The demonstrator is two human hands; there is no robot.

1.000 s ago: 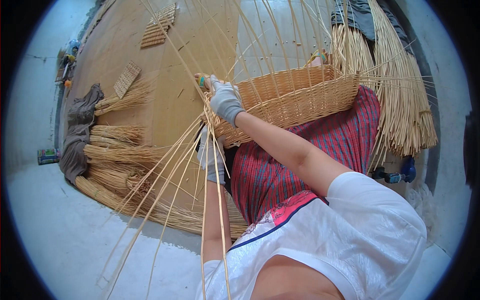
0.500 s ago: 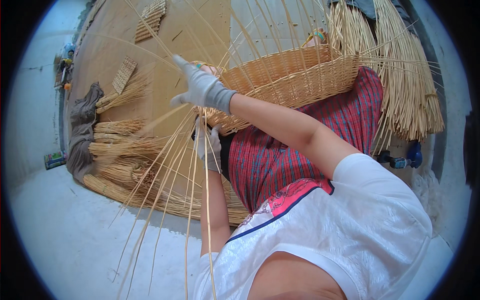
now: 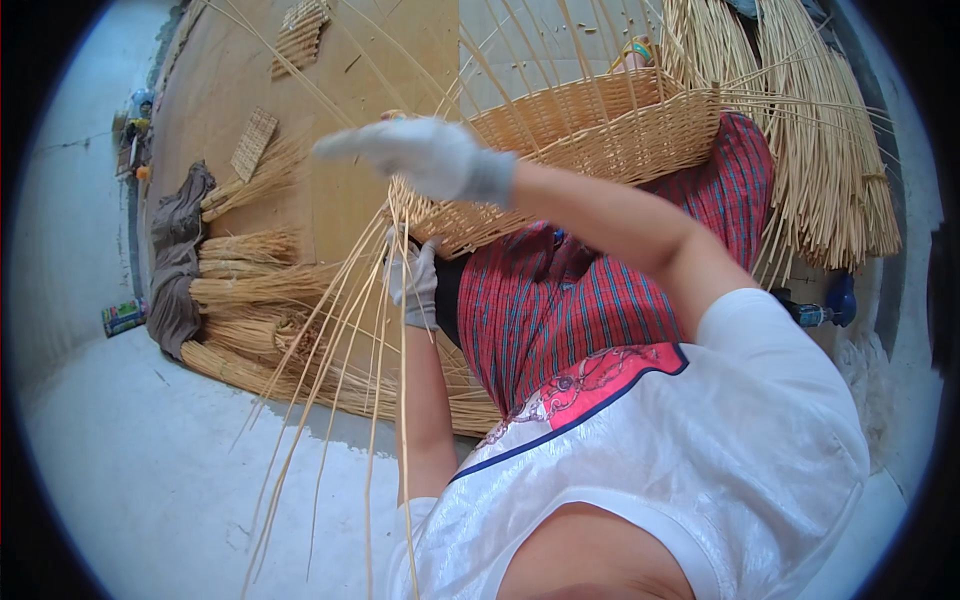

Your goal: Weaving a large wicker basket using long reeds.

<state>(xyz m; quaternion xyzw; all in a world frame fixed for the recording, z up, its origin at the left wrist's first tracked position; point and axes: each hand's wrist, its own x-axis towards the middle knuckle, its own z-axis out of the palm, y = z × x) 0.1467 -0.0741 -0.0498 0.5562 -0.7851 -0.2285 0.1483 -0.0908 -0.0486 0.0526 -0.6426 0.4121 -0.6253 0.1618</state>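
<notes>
A long woven wicker basket (image 3: 620,140) lies tilted across my lap, with loose upright strands standing from its far side. My left hand (image 3: 412,280), in a pale glove with a grey cuff, grips the lower left end of the basket. Its thumb shows, while some of its fingers are hidden behind. My right hand (image 3: 425,158), gloved alike, hovers over the basket's left end, fingers stretched out to the left and blurred by motion. I see nothing held in it. Long loose willow-like strands (image 3: 340,375) fan down from that same end, past my left forearm.
Bundles of thin sticks (image 3: 250,290) lie at the left beside a grey cloth (image 3: 177,265). Larger bundles (image 3: 825,150) stand at the far right. Two small woven pieces (image 3: 253,145) rest on the tan board (image 3: 370,80). A blue-and-dark tool (image 3: 810,313) sits at the right.
My right hand has swung from spread fingers, thumb apart, to fingers pointing left, and shifted a little right. My left hand stays at the basket's end.
</notes>
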